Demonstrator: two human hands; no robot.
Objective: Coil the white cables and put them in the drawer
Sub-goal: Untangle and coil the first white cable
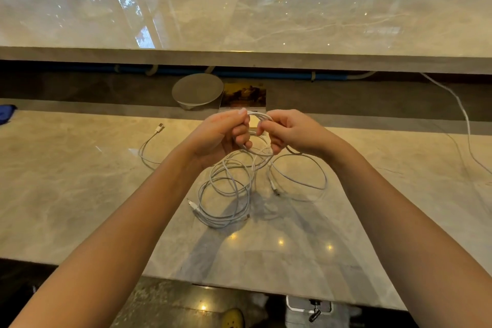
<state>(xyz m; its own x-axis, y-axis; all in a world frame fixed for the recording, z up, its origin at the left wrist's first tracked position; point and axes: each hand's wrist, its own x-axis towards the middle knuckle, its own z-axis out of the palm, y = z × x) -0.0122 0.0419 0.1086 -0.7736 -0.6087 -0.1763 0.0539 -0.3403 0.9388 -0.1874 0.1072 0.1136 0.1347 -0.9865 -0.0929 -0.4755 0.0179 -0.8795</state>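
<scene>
The white cables [229, 189] lie in a loose tangle of thin, glossy loops on the marble table [80, 194], just below my hands. Plug ends poke out, and one plug end [159, 128] trails off to the left. The top of the tangle is lifted. My left hand [221, 133] pinches a small bunch of loops between thumb and curled fingers, and the grip of my right hand [290, 132] is curled round the same strands just beside it. I judge the coiling is barely begun. Next I must feed slack into the held loops without dragging the rest into a knot. No drawer shows.
</scene>
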